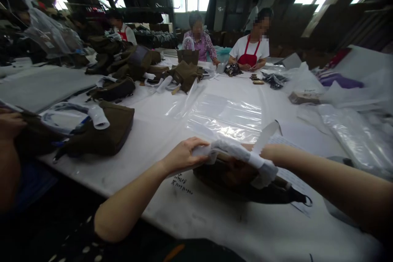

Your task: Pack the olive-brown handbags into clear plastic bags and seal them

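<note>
A dark olive handbag (215,174) lies on the white table in front of me. Its handle (238,150) is wrapped in white paper, and a ring sits on the dark tab (291,195) at its right end. My left hand (187,153) is closed around the left end of the wrapped handle, thumb below and fingers above. Reaching in from the right, my right hand (241,170) is at the bag's opening beneath the handle. The handle and shadow hide most of its fingers, so its grip does not show. A pale strip (267,135) stands up beside the right wrist.
Clear plastic sheets (225,116) lie beyond the bag. At the left, another person's hand (10,125) is by a bag with wrapped handles (104,131). More bags (184,73) are heaped farther back. Plastic packs (356,139) lie right. Two people (199,45) work across the table.
</note>
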`<state>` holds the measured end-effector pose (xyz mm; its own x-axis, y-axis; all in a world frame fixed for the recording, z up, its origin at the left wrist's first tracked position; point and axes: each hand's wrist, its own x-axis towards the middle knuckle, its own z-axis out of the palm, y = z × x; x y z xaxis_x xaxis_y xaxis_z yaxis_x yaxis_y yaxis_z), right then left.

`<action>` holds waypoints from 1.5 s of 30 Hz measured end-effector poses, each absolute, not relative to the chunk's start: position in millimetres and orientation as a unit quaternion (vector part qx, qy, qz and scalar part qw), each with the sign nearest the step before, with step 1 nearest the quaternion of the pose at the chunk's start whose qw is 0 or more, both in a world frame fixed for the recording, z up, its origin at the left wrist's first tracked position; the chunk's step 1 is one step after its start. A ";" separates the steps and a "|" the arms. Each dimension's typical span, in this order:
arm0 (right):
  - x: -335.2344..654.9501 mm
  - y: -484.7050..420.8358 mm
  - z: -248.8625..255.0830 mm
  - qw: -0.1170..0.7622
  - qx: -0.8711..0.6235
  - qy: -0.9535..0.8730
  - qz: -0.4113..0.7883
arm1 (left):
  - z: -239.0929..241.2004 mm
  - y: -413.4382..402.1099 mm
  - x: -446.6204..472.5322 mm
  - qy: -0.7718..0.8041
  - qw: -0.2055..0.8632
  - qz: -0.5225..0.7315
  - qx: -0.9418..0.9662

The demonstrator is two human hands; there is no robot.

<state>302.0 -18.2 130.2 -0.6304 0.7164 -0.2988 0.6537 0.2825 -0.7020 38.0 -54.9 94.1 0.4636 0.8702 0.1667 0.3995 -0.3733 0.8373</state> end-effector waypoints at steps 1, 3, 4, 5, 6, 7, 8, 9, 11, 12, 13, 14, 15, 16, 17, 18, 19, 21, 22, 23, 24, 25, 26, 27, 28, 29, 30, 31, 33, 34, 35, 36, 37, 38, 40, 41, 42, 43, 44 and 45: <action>305.0 -21.7 133.2 0.022 -0.405 -0.801 0.441 | 95.6 -58.9 36.2 0.412 0.375 0.306 0.772; 313.6 -31.8 131.2 0.070 -0.412 -0.773 0.477 | 99.5 -70.4 29.9 0.407 0.374 0.286 0.783; 318.9 -38.8 125.6 0.130 -0.453 -0.740 0.480 | 101.4 -78.0 25.3 0.404 0.378 0.270 0.788; 324.5 -47.1 117.5 0.181 -0.502 -0.699 0.477 | 102.9 -86.8 19.9 0.400 0.384 0.249 0.794; 330.1 -56.9 107.8 0.213 -0.549 -0.662 0.464 | 103.5 -96.7 13.8 0.397 0.388 0.225 0.801; 335.3 -67.7 97.8 0.214 -0.584 -0.642 0.449 | 102.9 -107.6 7.5 0.398 0.383 0.202 0.809; 339.7 -79.4 88.5 0.192 -0.608 -0.639 0.430 | 100.7 -119.4 1.1 0.404 0.368 0.181 0.818; 342.8 -91.3 81.1 0.161 -0.622 -0.650 0.407 | 96.6 -132.0 -5.1 0.415 0.340 0.166 0.827; 344.3 -113.6 74.4 0.094 -0.624 -0.693 0.348 | 81.3 -158.9 -15.4 0.436 0.249 0.161 0.850; 342.2 -122.9 75.3 0.070 -0.623 -0.718 0.302 | 70.1 -172.6 -19.2 0.445 0.191 0.176 0.857; 338.3 -130.5 78.4 0.047 -0.621 -0.743 0.244 | 57.0 -186.0 -21.9 0.452 0.133 0.197 0.860; 332.6 -136.2 82.8 0.023 -0.614 -0.768 0.180 | 42.3 -198.6 -23.6 0.462 0.079 0.221 0.855; 325.7 -139.9 87.5 -0.002 -0.603 -0.789 0.117 | 27.0 -209.9 -24.5 0.478 0.036 0.242 0.844; 318.0 -141.7 91.7 -0.026 -0.590 -0.805 0.063 | 12.2 -219.3 -24.8 0.499 0.006 0.253 0.829; 310.4 -141.8 94.4 -0.047 -0.578 -0.814 0.026 | -0.9 -226.6 -25.1 0.515 -0.012 0.258 0.817; 303.4 -140.4 95.5 -0.063 -0.569 -0.820 0.011 | -11.1 -231.4 -26.0 0.523 -0.020 0.257 0.813; 298.0 -138.1 94.7 -0.074 -0.565 -0.821 0.015 | -17.1 -234.0 -27.9 0.523 -0.023 0.250 0.814; 293.4 -132.2 89.1 -0.074 -0.568 -0.818 0.057 | -13.8 -232.7 -35.8 0.511 -0.029 0.234 0.827; 294.5 -129.4 85.2 -0.061 -0.568 -0.815 0.094 | -4.5 -229.3 -41.4 0.506 -0.038 0.225 0.832; 297.4 -127.1 81.2 -0.039 -0.566 -0.812 0.141 | 8.8 -224.2 -47.2 0.507 -0.054 0.217 0.833; 301.7 -125.6 77.3 -0.013 -0.562 -0.804 0.194 | 24.8 -217.1 -52.3 0.509 -0.076 0.210 0.831; 306.7 -125.1 73.5 0.014 -0.557 -0.793 0.247 | 41.8 -207.9 -55.6 0.506 -0.106 0.213 0.829; 311.8 -125.6 69.8 0.038 -0.557 -0.777 0.291 | 57.9 -196.5 -56.2 0.501 -0.140 0.225 0.824; 316.6 -127.3 65.9 0.061 -0.563 -0.760 0.319 | 71.7 -182.8 -53.7 0.494 -0.170 0.247 0.816; 321.0 -130.2 61.5 0.084 -0.574 -0.745 0.330 | 82.0 -167.2 -47.9 0.489 -0.184 0.273 0.808; 324.8 -134.1 56.6 0.107 -0.586 -0.734 0.326 | 88.5 -150.4 -39.1 0.489 -0.170 0.301 0.801; 328.3 -138.9 51.0 0.132 -0.597 -0.727 0.313 | 91.0 -133.3 -28.1 0.491 -0.113 0.319 0.803; 331.6 -144.3 44.7 0.156 -0.607 -0.721 0.296 | 90.0 -117.2 -15.7 0.493 -0.017 0.323 0.807; 338.0 -156.0 29.8 0.193 -0.626 -0.709 0.263 | 80.1 -92.2 8.7 0.491 0.233 0.276 0.793; 341.1 -162.0 21.6 0.211 -0.642 -0.695 0.246 | 72.6 -84.7 18.8 0.489 0.334 0.242 0.768; 343.9 -168.2 13.4 0.233 -0.664 -0.672 0.232 | 64.7 -81.0 26.6 0.497 0.396 0.224 0.739; 346.1 -174.5 5.7 0.254 -0.692 -0.636 0.228 | 56.9 -80.7 31.8 0.518 0.417 0.227 0.711; 347.4 -180.8 -0.9 0.272 -0.723 -0.586 0.245 | 50.0 -83.2 34.8 0.547 0.415 0.247 0.683; 347.9 -187.0 -6.1 0.287 -0.747 -0.525 0.289 | 44.4 -87.9 35.9 0.575 0.414 0.274 0.650; 346.1 -197.0 -10.8 0.307 -0.743 -0.396 0.444 | 37.4 -100.4 35.2 0.601 0.485 0.295 0.562; 344.6 -199.9 -10.8 0.314 -0.715 -0.348 0.519 | 35.6 -106.7 34.3 0.595 0.552 0.281 0.512; 343.1 -200.7 -10.1 0.323 -0.684 -0.324 0.569 | 34.4 -112.3 33.6 0.578 0.616 0.263 0.465; 342.3 -199.3 -9.4 0.336 -0.658 -0.327 0.589 | 33.1 -116.8 33.3 0.557 0.663 0.255 0.431; 342.1 -195.4 -9.7 0.354 -0.643 -0.350 0.583 | 31.3 -119.8 33.2 0.538 0.685 0.262 0.415; 342.7 -189.1 -11.7 0.375 -0.635 -0.381 0.557 | 28.6 -121.3 33.4 0.523 0.687 0.287 0.415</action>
